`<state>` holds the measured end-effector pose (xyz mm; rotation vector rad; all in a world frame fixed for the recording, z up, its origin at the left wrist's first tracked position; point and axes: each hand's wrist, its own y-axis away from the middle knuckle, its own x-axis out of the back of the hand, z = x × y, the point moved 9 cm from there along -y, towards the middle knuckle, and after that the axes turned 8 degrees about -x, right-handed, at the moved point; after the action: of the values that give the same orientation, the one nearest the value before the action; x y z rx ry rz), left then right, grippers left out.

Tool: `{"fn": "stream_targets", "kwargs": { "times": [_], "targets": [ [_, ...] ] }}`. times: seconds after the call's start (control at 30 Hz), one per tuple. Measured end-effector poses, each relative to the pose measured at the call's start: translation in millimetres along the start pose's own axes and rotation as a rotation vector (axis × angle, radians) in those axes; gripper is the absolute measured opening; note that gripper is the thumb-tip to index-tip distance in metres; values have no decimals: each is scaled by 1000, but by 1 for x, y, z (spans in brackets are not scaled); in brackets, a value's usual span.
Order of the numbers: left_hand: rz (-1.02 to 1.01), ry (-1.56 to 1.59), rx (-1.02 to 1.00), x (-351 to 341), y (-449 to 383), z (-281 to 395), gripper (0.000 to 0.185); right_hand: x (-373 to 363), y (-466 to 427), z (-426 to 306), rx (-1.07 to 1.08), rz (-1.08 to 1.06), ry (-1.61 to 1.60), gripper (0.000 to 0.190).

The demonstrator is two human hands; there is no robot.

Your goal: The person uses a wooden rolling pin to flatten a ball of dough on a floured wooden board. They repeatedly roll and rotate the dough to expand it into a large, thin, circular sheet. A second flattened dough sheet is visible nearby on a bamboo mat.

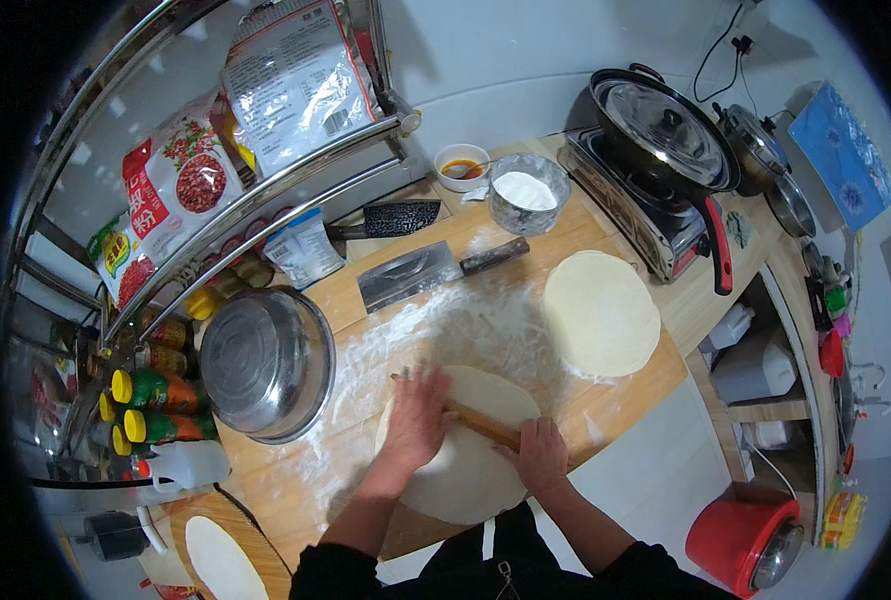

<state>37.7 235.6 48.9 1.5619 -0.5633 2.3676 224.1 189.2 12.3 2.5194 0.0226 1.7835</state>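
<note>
A wooden rolling pin lies slantwise across a large, thin sheet of dough on the floured wooden board. My left hand, slightly blurred, covers the pin's left end with its fingers stretched forward. At the other end, my right hand has its fingers curled around the pin. Right of the flour patch lies a round of rolled dough, possibly a stack. A cleaver with a dark handle rests flat along the board's far side. Beyond it stands a metal bowl of flour.
An upturned metal basin occupies the board's left side. A lidded wok sits on a portable stove, its red-and-black handle jutting forward. Another dough sheet lies on a round board at lower left. A metal rack holds packets.
</note>
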Motion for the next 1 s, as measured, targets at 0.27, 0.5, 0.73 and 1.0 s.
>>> {"fn": "stream_targets", "kwargs": {
  "times": [0.27,0.5,0.73,1.0],
  "targets": [
    [47,-143,-83,-54,-111,-26,49,8,-77,19,-52,62,-34,65],
    [-56,-170,-162,-65,-63,3,51,-2,-20,27,-107,-66,2,59],
    [6,10,-104,-59,-138,-6,54,22,-72,33,-169,153,23,62],
    [44,41,-168,-70,-96,5,53,6,-7,28,-101,78,-30,57]
  ]
}}
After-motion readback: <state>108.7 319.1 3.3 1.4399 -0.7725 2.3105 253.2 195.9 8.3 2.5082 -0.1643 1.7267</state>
